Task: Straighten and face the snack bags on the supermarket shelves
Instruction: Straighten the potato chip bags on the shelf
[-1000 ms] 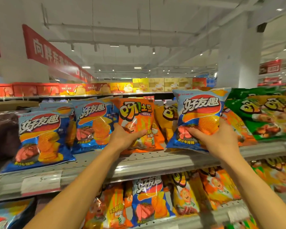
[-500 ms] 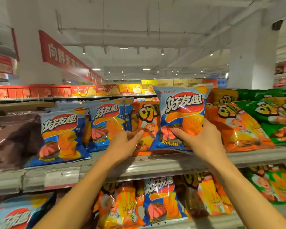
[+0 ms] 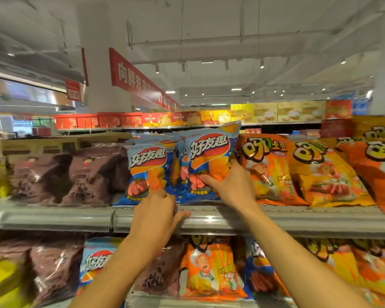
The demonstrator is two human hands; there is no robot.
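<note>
On the upper shelf (image 3: 276,215), at the middle of the view, the right hand (image 3: 233,185) grips a blue chip bag (image 3: 208,161) by its lower right part, the thumb laid across the front of the pack and the other fingers (image 3: 232,162) curled round its right edge. That bag stands upright with its front facing out and its bottom edge at the shelf's front lip, overlapping another blue pack behind it. The right forearm rises from the lower right corner, straight and steep, with the wrist bent slightly inward.

The left hand (image 3: 158,215) sits lower and just to the left, back of the hand toward the camera. Its fingers (image 3: 165,194) are bunched and curled at the bottom corner of a second blue chip bag (image 3: 146,172), apparently pinching that corner, though blur keeps the hold from being certain; the thumb (image 3: 182,215) points right along the shelf's grey front rail. The left forearm comes up from the bottom centre.

The second blue bag stands upright immediately left of the first. Dark purple bags (image 3: 76,174) lie left of the blue ones, and orange bags (image 3: 267,170) lean right of them, the nearest touching the right hand. The lower shelf (image 3: 187,302) holds a mix of purple, blue and orange packs
</note>
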